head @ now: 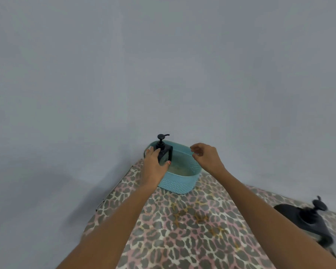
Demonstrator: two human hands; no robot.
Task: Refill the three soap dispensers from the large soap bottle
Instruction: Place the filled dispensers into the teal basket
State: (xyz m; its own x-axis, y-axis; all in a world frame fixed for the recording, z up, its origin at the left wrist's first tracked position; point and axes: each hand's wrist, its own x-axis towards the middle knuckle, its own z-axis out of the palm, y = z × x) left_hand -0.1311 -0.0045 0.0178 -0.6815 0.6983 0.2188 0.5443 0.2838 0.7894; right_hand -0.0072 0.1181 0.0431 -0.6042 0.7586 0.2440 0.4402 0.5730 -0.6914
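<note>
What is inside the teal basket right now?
In the teal basket, one black pump dispenser stands at the left end, gripped by the left hand. Pale floor shows beside it. The near wall and hand hide the floor's near strip and the dispenser's base.

Likely home, domestic room; leopard-print tablecloth (182, 230); teal plastic basket (178, 184); plain grey wall (163, 65) behind.

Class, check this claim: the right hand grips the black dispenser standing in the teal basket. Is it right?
Not quite. The head view shows the left hand gripping the dispenser standing in the teal basket. The right hand is by the basket's rim, apart from the dispenser.
</note>
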